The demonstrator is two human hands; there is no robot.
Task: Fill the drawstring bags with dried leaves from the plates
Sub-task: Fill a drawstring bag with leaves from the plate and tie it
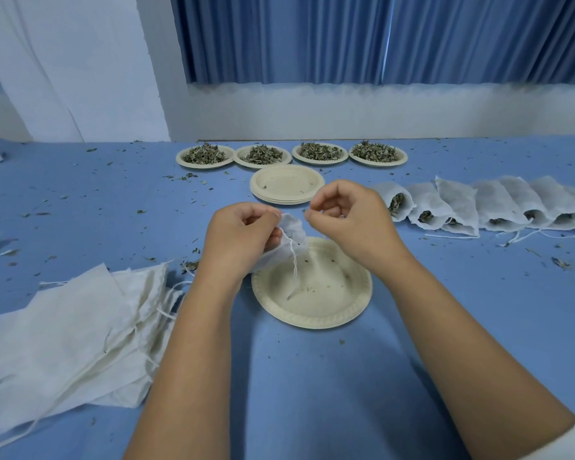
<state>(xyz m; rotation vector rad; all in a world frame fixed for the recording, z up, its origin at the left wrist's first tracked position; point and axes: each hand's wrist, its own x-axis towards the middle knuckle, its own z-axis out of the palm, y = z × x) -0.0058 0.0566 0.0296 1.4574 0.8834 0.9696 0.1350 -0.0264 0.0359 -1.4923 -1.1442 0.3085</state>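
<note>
My left hand [238,240] grips a white drawstring bag [291,232] by its mouth, above a nearly empty paper plate [312,313]. The bag's string hangs down over the plate. My right hand [349,215] hovers just right of the bag's mouth with thumb and fingertips pinched together; what they pinch is too small to tell. Several paper plates heaped with dried leaves [205,155] stand in a row at the back of the table.
A stack of emptied plates [286,184] sits behind my hands. A row of filled bags [478,207] lies at the right. A pile of flat empty bags [77,336] lies at the left. Leaf crumbs litter the blue table [312,393].
</note>
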